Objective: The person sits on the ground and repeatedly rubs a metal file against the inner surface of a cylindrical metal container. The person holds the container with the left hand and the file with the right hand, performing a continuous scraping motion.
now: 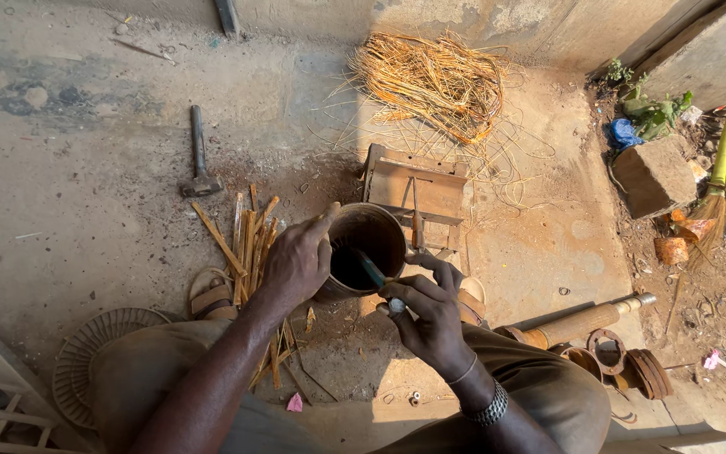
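The person sits low over the concrete floor (pixel 86 168), knees spread, with a round brown pot (pixel 369 250) held between them just in front of a small wooden frame (pixel 418 189). The left hand (pixel 297 261) is closed over the pot's near rim, thumb lying along the edge, keeping it tilted so the dark inside faces up. The right hand (pixel 426 307) grips a slim tool with a bluish blade (pixel 371 269), fingers curled tight round its handle, and the blade's tip reaches down inside the pot's mouth. Just left of the pot lies a loose bundle of split wooden strips (pixel 249 240), and beyond them a hammer (pixel 198 155) rests on the floor, well apart. A heap of straw-coloured fibre (pixel 430 80) sits by the wall. To the right, a rusty pipe (pixel 581 322) and metal rings (pixel 607 351) lie near the knee.
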